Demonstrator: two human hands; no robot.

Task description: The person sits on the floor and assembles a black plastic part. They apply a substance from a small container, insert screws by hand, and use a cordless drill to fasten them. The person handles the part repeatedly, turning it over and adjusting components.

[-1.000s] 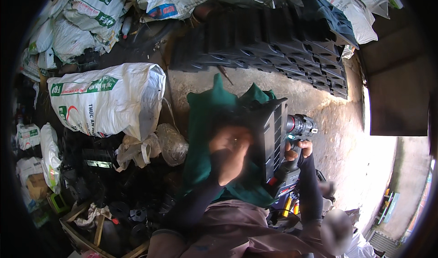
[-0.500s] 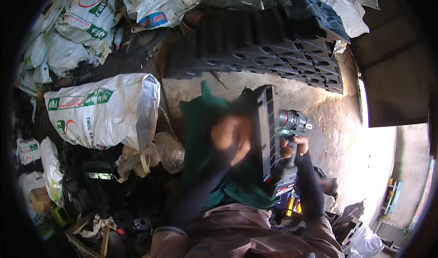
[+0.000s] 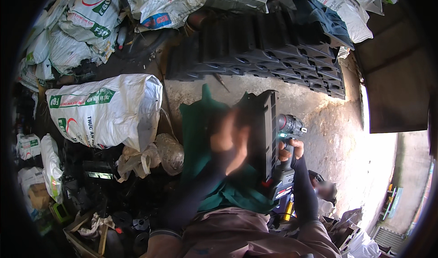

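My right hand [image 3: 292, 149] is wrapped round the grip of a cordless drill [image 3: 284, 167], which has a lit lamp and a red ring near its chuck. The chuck points away from me, just right of a black slotted plastic part [image 3: 270, 135] standing on edge across my lap. My left hand [image 3: 230, 139] is smeared by motion at the left side of that part, over a dark green cloth [image 3: 196, 153] spread on my lap. What its fingers do cannot be made out.
Ahead stands a long stack of similar black plastic parts [image 3: 255, 39], with a dark blue cloth [image 3: 319, 16] on its right end. A white woven sack [image 3: 105, 110] lies at the left, next to a clear plastic bag [image 3: 169, 153]. A screwdriver-like tool [image 3: 220, 81] lies on the concrete floor.
The drill has shifted slightly left, closer to the plastic part, still in my right hand. My left hand keeps moving beside the part, its fingers reaching a little farther up.
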